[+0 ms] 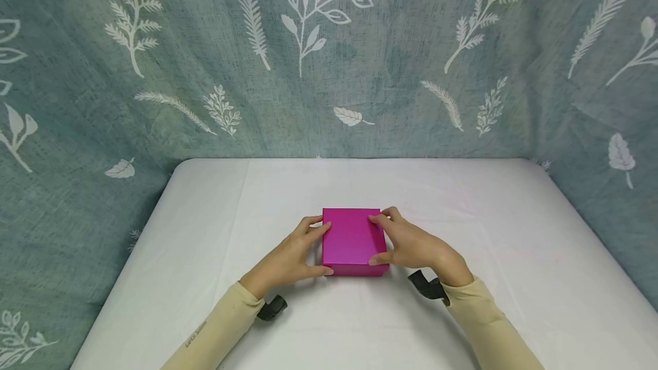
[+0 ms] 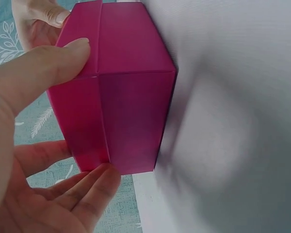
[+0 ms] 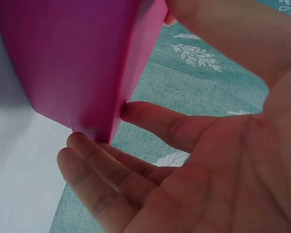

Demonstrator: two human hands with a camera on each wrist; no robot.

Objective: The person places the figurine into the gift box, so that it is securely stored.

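Note:
A magenta lidded box (image 1: 352, 238) sits on the white table, its lid seam showing in the left wrist view. From the left side my left hand (image 1: 290, 258) grips it, thumb on the near face across the lid's side (image 2: 82, 116) and fingers toward the far corner. On the right side, my right hand (image 1: 413, 244) holds the same box. Its thumb lies at the near top edge, the index finger over the top near the far right corner, and the other fingers behind the far side. The inside of the box is hidden.
The white-covered table (image 1: 205, 204) runs back to a teal curtain (image 1: 390, 73) with white leaf prints, which also hangs along both sides. Black straps (image 1: 272, 308) show at both wrists, beside beige sleeves (image 1: 226, 324).

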